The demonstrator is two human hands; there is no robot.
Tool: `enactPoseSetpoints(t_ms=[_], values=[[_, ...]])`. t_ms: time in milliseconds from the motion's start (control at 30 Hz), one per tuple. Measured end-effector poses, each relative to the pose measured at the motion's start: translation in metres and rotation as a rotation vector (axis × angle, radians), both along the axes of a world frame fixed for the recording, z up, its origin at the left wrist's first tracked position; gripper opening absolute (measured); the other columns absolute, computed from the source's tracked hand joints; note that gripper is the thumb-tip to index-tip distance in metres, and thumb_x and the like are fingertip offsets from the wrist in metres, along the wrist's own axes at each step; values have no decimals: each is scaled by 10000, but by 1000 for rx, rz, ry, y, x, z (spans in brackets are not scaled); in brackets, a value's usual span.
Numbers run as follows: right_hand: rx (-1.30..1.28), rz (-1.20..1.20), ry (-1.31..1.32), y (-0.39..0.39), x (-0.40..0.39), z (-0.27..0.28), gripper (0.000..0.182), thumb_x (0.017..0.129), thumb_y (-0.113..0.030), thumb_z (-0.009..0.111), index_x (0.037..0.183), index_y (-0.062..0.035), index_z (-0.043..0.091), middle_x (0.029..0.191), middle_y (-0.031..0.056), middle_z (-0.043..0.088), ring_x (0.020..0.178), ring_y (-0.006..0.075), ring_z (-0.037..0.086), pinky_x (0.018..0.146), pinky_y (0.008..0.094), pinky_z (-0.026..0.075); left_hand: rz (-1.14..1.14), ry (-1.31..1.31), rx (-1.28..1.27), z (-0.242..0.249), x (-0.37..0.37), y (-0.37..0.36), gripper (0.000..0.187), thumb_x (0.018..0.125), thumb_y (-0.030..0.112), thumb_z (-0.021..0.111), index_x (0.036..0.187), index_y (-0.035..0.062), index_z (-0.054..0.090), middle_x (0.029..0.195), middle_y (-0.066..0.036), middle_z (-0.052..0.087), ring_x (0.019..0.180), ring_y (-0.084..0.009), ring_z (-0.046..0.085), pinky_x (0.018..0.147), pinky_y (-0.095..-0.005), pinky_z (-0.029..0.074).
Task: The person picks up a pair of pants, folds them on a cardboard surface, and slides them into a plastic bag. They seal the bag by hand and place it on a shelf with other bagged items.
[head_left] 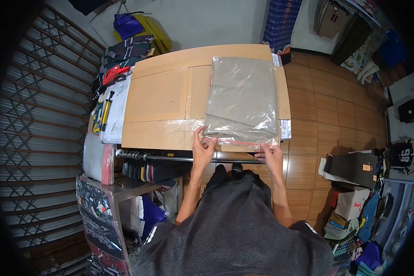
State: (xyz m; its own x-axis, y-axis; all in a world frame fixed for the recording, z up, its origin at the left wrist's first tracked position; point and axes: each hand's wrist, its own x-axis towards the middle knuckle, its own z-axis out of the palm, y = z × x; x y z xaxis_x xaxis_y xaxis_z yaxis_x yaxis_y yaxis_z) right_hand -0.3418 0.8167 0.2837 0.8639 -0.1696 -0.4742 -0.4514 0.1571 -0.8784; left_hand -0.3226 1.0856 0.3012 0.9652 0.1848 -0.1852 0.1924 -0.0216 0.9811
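Bag (242, 99): clear plastic, flat on the cardboard table (158, 99), red strip at the near edge.
Inside: folded grey cloth (244, 87).
Left hand (202, 146): pinches the bag's near left corner.
Right hand (270, 152): pinches its near right corner.

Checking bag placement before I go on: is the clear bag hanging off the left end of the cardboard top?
No. The bag lies on the right part of the cardboard top, with both hands at its near red-striped edge.
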Motion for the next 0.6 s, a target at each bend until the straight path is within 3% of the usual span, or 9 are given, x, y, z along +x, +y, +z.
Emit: enactPoseSetpoints(t_ms=[67, 267, 367, 467, 567, 600], values=[[-7, -11, -8, 7, 2, 8, 341, 1054, -244, 646, 995, 82, 728, 884, 168, 779, 716, 186, 757, 605, 271, 582, -10, 0, -6, -6, 0, -2, 580, 981, 21, 694, 1484, 45, 407, 841, -66, 656, 683, -95, 633, 586, -235, 491], [-51, 5, -98, 9, 1, -6, 354, 1052, -244, 647, 978, 91, 732, 870, 171, 778, 692, 183, 756, 573, 272, 575, 25, -33, -31, -14, 0, -5, 527, 975, 9, 690, 1447, 41, 457, 831, -50, 651, 662, -88, 616, 572, -237, 484], [-26, -3, -64, 8, 1, -6, 357, 1054, -245, 642, 969, 90, 732, 869, 177, 778, 692, 181, 757, 567, 270, 569, 24, -13, -14, -13, 0, -5, 532, 974, 3, 686, 1456, 37, 464, 906, -80, 672, 669, -91, 619, 567, -237, 486], [-36, 4, -19, 11, 3, 8, 363, 1055, -250, 641, 966, 90, 732, 870, 182, 778, 692, 182, 757, 569, 271, 567, 33, -73, 20, -13, 1, -7, 590, 975, 35, 702, 1502, 28, 437, 820, -55, 679, 662, -86, 623, 579, -236, 489], [-62, 50, -6, 15, 6, 10, 372, 1053, -260, 645, 967, 91, 734, 871, 184, 778, 693, 184, 758, 577, 270, 569, -14, -76, 9, -12, 1, -11, 617, 967, 0, 689, 1522, 28, 423, 1215, -150, 646, 701, -106, 637, 591, -248, 515], [-58, 48, -19, 16, 6, 9, 374, 1052, -262, 645, 968, 92, 735, 874, 182, 778, 689, 183, 755, 577, 270, 567, -11, -63, -4, -14, 1, -12, 615, 966, 1, 690, 1521, 27, 427, 1257, -155, 631, 713, -106, 639, 598, -250, 520]])
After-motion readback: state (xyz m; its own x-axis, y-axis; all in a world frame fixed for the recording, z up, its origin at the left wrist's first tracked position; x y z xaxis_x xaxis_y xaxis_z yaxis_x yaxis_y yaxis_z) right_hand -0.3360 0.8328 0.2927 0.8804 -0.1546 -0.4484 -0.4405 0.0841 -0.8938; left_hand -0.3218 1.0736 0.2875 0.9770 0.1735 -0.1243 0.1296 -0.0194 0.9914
